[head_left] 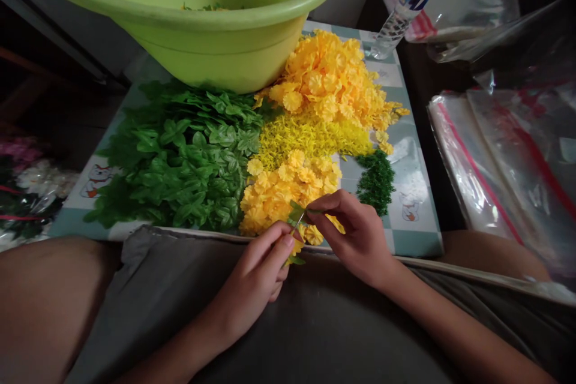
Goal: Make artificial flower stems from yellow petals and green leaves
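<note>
My left hand (pixel 261 264) is closed around an artificial flower stem (pixel 297 225), thin and slanting up to the right. Yellow petals (pixel 297 247) and a bit of green show just below its fingertips. At the upper end of the stem, my right hand (pixel 357 237) pinches a green artificial leaf (pixel 296 212) between thumb and forefinger. Both hands are over the table's near edge, close to a pile of yellow-orange artificial flower heads (pixel 274 192). To the left spreads a heap of green artificial leaves (pixel 180 162).
A large lime-green basin (pixel 211 51) stands at the back of the checked table (pixel 418 180). Beyond the yellow sprigs (pixel 310 138) rises a taller orange flower pile (pixel 328 84). Dark green sprigs (pixel 377 183), a plastic bottle (pixel 405 9) and clear plastic bags (pixel 486 162) are on the right.
</note>
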Demonstrator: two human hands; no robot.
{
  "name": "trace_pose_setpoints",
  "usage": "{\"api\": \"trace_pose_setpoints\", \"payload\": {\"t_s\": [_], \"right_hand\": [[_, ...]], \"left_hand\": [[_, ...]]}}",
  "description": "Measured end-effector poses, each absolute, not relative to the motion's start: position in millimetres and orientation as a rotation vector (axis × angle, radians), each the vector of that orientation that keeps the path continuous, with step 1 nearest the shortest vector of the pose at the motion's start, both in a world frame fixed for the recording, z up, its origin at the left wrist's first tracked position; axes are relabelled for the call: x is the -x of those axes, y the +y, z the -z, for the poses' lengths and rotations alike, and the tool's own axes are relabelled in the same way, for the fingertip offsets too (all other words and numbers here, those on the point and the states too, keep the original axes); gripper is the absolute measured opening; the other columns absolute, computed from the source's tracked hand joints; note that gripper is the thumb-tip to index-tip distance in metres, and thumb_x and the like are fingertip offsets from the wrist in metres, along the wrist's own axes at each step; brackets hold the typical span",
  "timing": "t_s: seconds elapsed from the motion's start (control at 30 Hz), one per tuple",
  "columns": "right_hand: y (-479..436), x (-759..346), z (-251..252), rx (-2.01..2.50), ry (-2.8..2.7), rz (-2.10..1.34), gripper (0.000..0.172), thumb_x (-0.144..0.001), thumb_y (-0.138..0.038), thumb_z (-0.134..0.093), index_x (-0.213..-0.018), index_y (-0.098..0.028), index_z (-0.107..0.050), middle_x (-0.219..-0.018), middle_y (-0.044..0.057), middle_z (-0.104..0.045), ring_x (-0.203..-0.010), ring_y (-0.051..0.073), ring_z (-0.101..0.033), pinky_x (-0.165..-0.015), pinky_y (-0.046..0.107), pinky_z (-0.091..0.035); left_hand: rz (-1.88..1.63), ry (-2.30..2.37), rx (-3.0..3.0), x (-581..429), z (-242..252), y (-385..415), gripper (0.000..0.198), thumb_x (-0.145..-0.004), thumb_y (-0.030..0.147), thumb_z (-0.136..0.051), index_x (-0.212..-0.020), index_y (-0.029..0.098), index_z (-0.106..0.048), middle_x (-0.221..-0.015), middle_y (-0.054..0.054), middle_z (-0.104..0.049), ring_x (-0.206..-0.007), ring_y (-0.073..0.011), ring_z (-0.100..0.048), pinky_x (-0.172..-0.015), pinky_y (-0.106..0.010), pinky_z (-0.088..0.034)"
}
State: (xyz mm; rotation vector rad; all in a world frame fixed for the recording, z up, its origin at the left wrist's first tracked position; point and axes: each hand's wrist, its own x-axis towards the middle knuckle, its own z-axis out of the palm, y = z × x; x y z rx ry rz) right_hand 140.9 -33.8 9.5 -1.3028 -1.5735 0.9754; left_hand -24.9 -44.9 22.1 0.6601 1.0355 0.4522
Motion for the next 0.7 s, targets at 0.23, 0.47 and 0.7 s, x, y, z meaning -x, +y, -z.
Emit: {"api": "trace_pose_setpoints", "payload": {"t_s": [0.23, 0.47, 0.7], "right_hand": [[-31, -142, -18, 0.981, -1.613, -1.284, 0.01, -0.082, -0.009, -0.059, -0.085, -0.017, -0.065, -0.095, 0.007, -0.059, -0.093, 0.016, -0.058, -0.083, 0.031, -0.046], [-29, -145, -21, 0.896, -0.872, -1.926, 0.017, -0.084, -0.017, -0.056, -0.099, -0.023, -0.062, -0.093, 0.002, -0.06, -0.084, 0.012, -0.056, -0.073, 0.025, -0.044], [-32, -143, -25, 0.794, -0.799, -2.07, 0.017, -0.078, -0.012, -0.069, -0.092, -0.022, -0.067, -0.076, -0.003, -0.063, -0.065, 0.005, -0.055, -0.062, 0.016, -0.043]], "left_hand": [[-0.591, 1.346, -1.021, 29, -19, -57, 0.02, -0.084, 0.039, -0.055, -0.095, 0.022, -0.056, -0.064, 0.004, -0.049, -0.057, -0.0136, -0.05, -0.045, -0.021, -0.037], [-0.665, 1.181, -1.63, 38, -17, -58, 0.011, -0.091, 0.024, -0.046, -0.08, 0.024, -0.046, -0.059, 0.007, -0.048, -0.051, -0.0101, -0.049, -0.048, -0.02, -0.039], [-0.708, 1.232, -1.756, 37, -19, -57, 0.024, -0.089, 0.022, -0.047, -0.11, 0.026, -0.037, -0.071, 0.005, -0.058, -0.055, -0.0106, -0.057, -0.052, -0.021, -0.045]]}}
